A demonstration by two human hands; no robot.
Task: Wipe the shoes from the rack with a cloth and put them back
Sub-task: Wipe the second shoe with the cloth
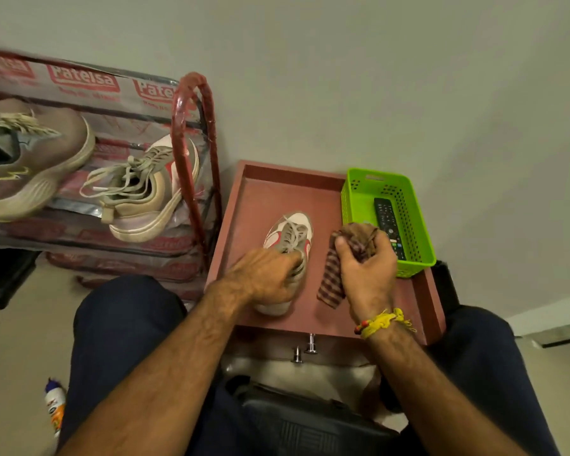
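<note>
White-grey-red laced sneaker (290, 236) on red counter (264, 192): your left hand (264, 274) grips it; right hand (367, 268) clutches striped brown cloth (333, 284). Wipe next.

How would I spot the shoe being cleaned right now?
Find the reddish tray-topped table beside the shoe rack. The shoe lies on it, gripped by the left hand, beside the cloth. It is the only shoe off the rack.
</note>
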